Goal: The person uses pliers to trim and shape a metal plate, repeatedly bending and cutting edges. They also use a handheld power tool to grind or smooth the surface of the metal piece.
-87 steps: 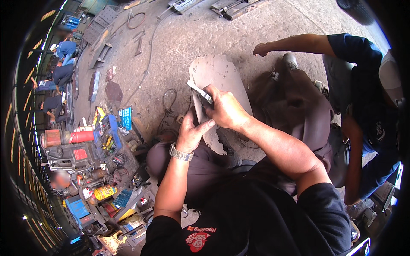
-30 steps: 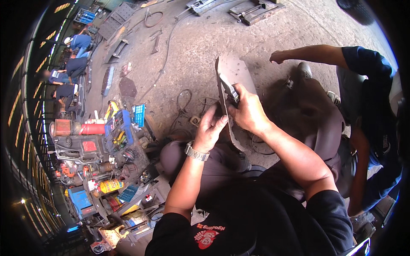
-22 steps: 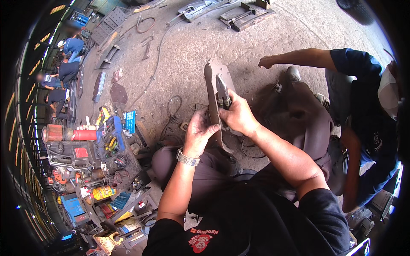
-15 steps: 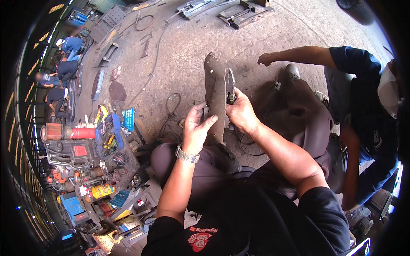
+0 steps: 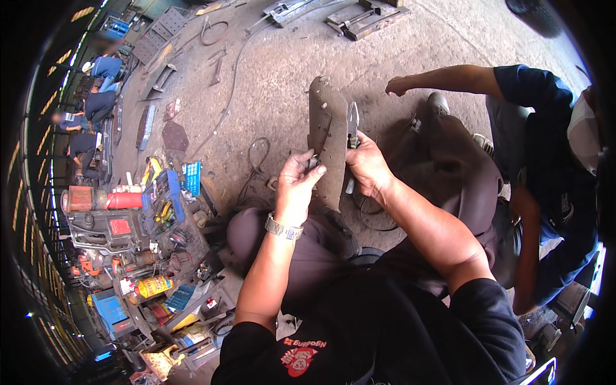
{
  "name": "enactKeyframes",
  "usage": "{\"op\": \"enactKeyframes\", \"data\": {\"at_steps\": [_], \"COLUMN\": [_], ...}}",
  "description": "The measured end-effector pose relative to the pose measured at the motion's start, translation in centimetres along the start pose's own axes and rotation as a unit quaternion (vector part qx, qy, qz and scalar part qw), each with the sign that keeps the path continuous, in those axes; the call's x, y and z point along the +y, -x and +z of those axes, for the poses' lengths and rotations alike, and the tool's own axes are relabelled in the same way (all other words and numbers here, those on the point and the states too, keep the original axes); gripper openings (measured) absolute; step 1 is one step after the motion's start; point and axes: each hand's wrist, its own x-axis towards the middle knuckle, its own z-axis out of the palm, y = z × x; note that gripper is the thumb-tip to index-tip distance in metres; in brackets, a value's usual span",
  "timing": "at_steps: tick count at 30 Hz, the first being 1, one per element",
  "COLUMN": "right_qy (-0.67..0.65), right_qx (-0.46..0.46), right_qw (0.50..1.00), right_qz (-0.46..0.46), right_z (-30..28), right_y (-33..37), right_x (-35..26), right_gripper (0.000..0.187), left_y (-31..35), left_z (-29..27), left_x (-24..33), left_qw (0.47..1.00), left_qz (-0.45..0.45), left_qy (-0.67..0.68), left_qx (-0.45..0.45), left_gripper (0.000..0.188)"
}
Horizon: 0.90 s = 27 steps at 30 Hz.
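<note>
Upright before me stands a long, brownish-grey curved piece (image 5: 332,138), like a brake shoe, with small pale studs dotted over its face. My left hand (image 5: 297,183) grips its left edge near the lower half, thumb against the face. On the other side my right hand (image 5: 369,165) is closed round a pair of pliers (image 5: 353,122), whose metal jaws point up beside the piece's right edge. Part of the handles is hidden by the fingers. Whether the jaws touch a stud, I cannot tell. The lower end of the piece is close to my knees.
At left lies a crowded heap of tools, with a blue toolbox (image 5: 160,199), a yellow bottle (image 5: 154,286) and a blue box (image 5: 110,313). Close on my right sits a person in a dark shirt (image 5: 542,154), one arm stretched forward. Steel frames (image 5: 366,18) and a cable (image 5: 239,70) lie on the floor ahead.
The curved piece has turned a little, showing more of its studded face. The pliers and my right hand have shifted slightly right, and my left thumb has moved toward the piece's left edge.
</note>
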Motion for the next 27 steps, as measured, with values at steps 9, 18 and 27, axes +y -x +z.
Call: {"op": "enactKeyframes", "data": {"at_steps": [9, 18, 27], "right_qy": [-0.018, 0.087, 0.304], "right_qx": [-0.016, -0.097, -0.078], "right_qw": [0.999, 0.991, 0.935], "right_qz": [0.044, -0.022, -0.165], "right_z": [-0.2, -0.3, -0.5], "right_y": [-0.1, 0.5, 0.4], "right_x": [-0.1, 0.2, 0.6], "right_gripper": [0.04, 0.035, 0.03], "left_y": [0.0, 0.2, 0.6], "left_z": [0.0, 0.0, -0.1], "left_x": [-0.3, 1.4, 1.6], "left_qw": [1.0, 0.995, 0.989], "left_qz": [0.015, -0.022, -0.05], "left_qy": [0.007, 0.084, 0.107], "left_qx": [-0.011, -0.058, -0.086], "left_gripper": [0.038, 0.032, 0.028]}}
